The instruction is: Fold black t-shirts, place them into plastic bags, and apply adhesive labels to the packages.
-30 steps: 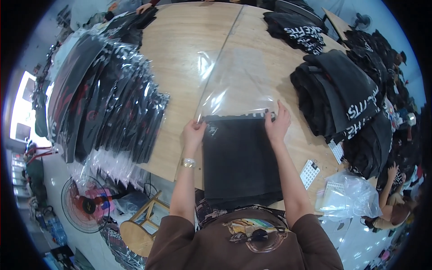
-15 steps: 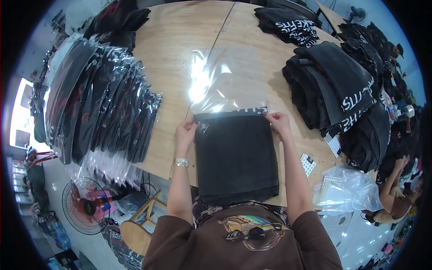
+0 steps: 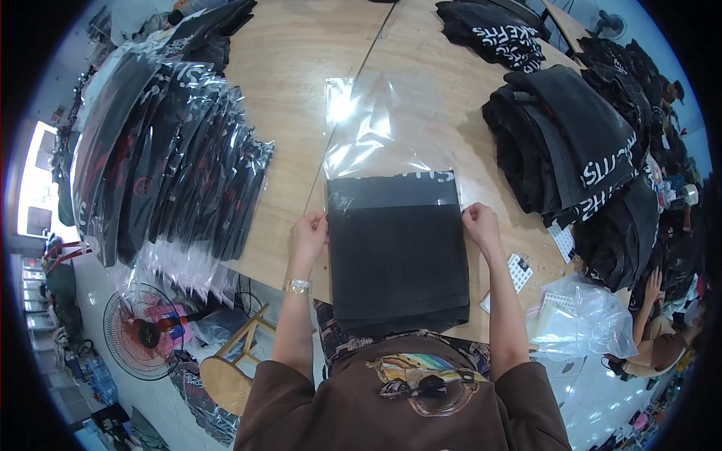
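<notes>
In front of me a folded black garment (image 3: 398,263) lies on the table, its near end at my waist. A clear plastic bag (image 3: 387,135) spreads away from it across the wood. The far end of the garment, with a strip of white print, is inside the bag, and the bag's mouth crosses the cloth a little below that print. My left hand (image 3: 308,236) is closed in a pinch at the left edge of the bag's mouth. At the right edge my right hand (image 3: 481,227) pinches the same bag. Fingertips of both hands are partly hidden.
Several bagged black garments (image 3: 180,158) stand in a row at left. Folded black garments (image 3: 564,143) pile up at right, near white sticker sheets (image 3: 517,272) and a clump of plastic bags (image 3: 583,316). A fan (image 3: 147,331), a stool (image 3: 233,376) and a co-worker (image 3: 662,331) are beyond the table.
Both hands have come a little nearer to me along the garment's sides. The bag's mouth has slid down with them and covers more of the black cloth.
</notes>
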Tool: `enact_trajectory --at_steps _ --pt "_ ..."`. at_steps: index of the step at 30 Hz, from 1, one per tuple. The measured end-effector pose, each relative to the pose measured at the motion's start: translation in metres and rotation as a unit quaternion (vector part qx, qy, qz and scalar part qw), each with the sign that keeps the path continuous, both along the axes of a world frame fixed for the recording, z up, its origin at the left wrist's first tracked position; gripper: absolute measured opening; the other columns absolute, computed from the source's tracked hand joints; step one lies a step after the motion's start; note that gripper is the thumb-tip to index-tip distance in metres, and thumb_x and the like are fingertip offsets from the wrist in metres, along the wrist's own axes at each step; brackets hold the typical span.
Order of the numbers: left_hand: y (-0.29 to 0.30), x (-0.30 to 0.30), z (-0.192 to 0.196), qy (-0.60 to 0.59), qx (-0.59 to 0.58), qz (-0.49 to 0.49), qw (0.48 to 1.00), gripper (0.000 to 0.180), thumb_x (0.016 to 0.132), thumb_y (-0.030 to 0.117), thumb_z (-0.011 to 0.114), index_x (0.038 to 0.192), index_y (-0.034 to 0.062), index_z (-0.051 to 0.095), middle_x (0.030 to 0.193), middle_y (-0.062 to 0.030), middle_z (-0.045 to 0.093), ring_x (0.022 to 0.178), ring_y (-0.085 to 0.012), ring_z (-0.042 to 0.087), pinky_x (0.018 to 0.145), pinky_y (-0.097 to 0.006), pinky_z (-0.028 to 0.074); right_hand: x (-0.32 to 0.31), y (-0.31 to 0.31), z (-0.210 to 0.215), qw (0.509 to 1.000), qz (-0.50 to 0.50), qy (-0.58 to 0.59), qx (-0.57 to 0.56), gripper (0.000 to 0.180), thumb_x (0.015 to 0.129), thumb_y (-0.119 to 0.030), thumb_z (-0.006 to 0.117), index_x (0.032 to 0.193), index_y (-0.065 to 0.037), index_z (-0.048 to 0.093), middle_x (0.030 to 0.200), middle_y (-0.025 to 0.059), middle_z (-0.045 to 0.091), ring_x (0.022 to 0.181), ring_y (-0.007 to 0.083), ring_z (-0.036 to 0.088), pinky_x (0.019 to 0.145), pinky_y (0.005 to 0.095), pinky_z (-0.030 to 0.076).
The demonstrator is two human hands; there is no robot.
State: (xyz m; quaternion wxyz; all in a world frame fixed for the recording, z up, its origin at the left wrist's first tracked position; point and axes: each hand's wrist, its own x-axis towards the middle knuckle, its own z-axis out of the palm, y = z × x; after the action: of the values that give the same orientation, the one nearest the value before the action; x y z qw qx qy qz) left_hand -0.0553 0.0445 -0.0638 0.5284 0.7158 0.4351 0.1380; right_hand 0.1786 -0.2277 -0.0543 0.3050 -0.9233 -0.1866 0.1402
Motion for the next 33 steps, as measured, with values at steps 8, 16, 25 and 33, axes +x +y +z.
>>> enact_trajectory --at_steps 8,16,25,33 --pt "-0.033 -0.040 0.016 -0.013 -0.145 -0.050 0.988 0.016 0.090 0.011 0.048 0.097 -0.0016 0.056 0.070 -0.0040 0.057 0.043 -0.0086 0.051 0.039 -0.020 0.041 -0.068 -0.034 0.022 0.997 -0.025 -0.052 -0.058 0.011 0.081 -0.016 0.054 0.082 -0.006 0.055 0.074 0.0141 0.061 0.068 0.0340 0.060 0.061 0.0426 0.047" --pt "-0.036 -0.004 0.012 0.005 0.021 -0.015 1.000 0.016 0.089 0.011 0.050 0.094 -0.0022 0.058 0.063 -0.0025 0.056 0.042 -0.0070 0.049 0.037 -0.021 0.038 -0.045 -0.015 0.007 0.996 -0.050 -0.068 -0.024 0.012 0.084 -0.015 0.051 0.084 -0.003 0.051 0.070 0.0209 0.059 0.067 0.0394 0.058 0.060 0.0473 0.045" --pt "-0.061 -0.051 -0.009 0.023 0.074 -0.025 0.997 0.016 0.087 0.013 0.053 0.088 0.0005 0.063 0.066 -0.0094 0.062 0.063 -0.0112 0.061 0.058 -0.025 0.046 -0.092 -0.051 0.009 0.998 -0.041 -0.038 -0.042 0.015 0.084 -0.017 0.050 0.084 -0.001 0.051 0.070 0.0235 0.057 0.068 0.0406 0.058 0.060 0.0479 0.044" --pt "-0.032 -0.034 0.013 0.103 0.145 -0.040 0.983 0.018 0.085 0.017 0.053 0.086 0.0014 0.062 0.071 -0.0161 0.063 0.065 -0.0260 0.063 0.060 -0.034 0.048 -0.053 -0.015 0.021 0.995 -0.005 -0.073 -0.073 0.014 0.085 -0.015 0.049 0.084 -0.001 0.052 0.074 0.0217 0.059 0.072 0.0394 0.058 0.062 0.0467 0.045"
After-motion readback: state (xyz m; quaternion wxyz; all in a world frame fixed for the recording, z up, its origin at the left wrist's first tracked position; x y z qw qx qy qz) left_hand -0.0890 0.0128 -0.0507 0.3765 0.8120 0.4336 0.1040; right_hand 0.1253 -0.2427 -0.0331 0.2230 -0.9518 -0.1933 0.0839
